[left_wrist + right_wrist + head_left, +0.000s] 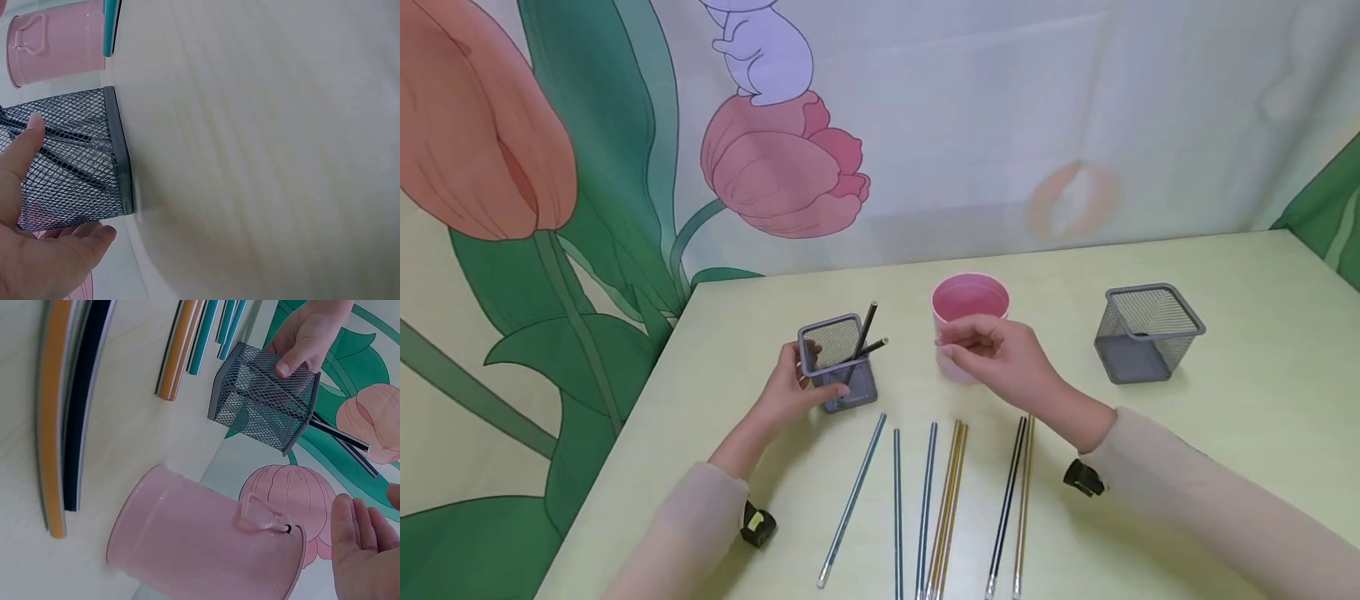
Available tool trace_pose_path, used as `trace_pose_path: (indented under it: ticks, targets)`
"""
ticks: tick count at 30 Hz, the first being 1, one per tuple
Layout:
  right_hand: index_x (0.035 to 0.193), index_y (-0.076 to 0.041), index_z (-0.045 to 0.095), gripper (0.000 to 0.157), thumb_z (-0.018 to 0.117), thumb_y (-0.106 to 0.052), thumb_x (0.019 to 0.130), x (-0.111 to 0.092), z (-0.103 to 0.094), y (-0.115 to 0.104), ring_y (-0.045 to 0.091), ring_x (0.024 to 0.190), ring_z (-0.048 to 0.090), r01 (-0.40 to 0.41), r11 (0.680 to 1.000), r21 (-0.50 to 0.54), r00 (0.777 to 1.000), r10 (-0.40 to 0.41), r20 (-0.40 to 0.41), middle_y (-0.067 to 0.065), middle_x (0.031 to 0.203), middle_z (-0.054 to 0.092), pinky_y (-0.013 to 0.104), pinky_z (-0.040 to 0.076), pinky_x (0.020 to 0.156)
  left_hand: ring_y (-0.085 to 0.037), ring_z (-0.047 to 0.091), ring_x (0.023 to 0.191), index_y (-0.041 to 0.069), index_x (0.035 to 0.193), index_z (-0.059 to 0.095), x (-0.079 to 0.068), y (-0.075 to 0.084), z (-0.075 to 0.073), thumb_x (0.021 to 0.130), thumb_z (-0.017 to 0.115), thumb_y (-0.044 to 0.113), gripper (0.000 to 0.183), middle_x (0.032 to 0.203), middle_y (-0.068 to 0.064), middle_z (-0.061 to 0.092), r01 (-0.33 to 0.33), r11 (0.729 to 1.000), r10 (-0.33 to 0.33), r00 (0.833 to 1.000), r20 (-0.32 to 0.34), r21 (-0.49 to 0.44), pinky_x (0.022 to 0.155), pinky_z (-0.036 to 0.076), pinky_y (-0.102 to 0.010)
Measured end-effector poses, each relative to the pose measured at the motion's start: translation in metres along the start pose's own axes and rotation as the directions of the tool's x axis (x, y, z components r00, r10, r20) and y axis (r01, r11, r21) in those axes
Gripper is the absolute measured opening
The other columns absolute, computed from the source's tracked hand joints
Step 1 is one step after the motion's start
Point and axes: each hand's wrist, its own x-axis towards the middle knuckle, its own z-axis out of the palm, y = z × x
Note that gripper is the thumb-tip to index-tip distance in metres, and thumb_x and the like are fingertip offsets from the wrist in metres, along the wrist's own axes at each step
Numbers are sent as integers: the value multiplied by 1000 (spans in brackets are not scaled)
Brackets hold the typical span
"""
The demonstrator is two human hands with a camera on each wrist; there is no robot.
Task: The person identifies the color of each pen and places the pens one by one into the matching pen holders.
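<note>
My left hand grips a grey wire-mesh pencil holder, thumb on its near side and fingers behind. Two black pencils lean inside it, their ends sticking out past the rim. In the left wrist view the thumb lies across the mesh, and both pencils show through. My right hand hovers in front of a pink bucket, fingers loosely bent and nothing visible in them. The right wrist view shows its fingers beside the rim of the bucket, with the thumb apart from them.
Several pencils lie lengthwise at the near side of the table: teal ones, gold ones and a black pair. A second mesh holder stands at the right. Behind the table hangs a cloth printed with tulips.
</note>
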Motion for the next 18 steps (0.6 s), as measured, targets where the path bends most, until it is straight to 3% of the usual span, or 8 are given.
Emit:
trace_pose_path:
  ticks: [4, 9, 18]
  targets:
    - [104, 4, 68, 20, 67, -3, 85, -1, -4, 1, 16, 85, 65, -7, 1000, -17, 999, 8, 38, 15, 97, 70, 17, 53, 75, -40, 23, 141, 0, 139, 21, -1, 0, 1, 80, 75, 9, 80, 150, -21, 28, -1, 1000, 1, 1000, -4, 18, 116, 19, -46]
    - [103, 2, 68, 19, 67, -2, 85, -3, -10, 4, 19, 86, 64, 1, 996, -85, 989, 12, 149, 14, 95, 70, 21, 55, 75, -42, 24, 140, -1, 139, 20, -3, -1, 1, 82, 74, 9, 79, 149, -21, 28, -4, 1000, 5, 1000, -11, 26, 116, 19, -48]
    - [95, 1, 68, 11, 67, -2, 84, -10, -26, 9, 15, 81, 64, 127, 963, -236, 910, -18, 415, 6, 88, 69, 26, 56, 76, -40, 25, 140, -1, 140, 18, -2, 4, 0, 82, 74, 10, 81, 149, -20, 27, -8, 999, 8, 1000, 7, 40, 117, 18, -49]
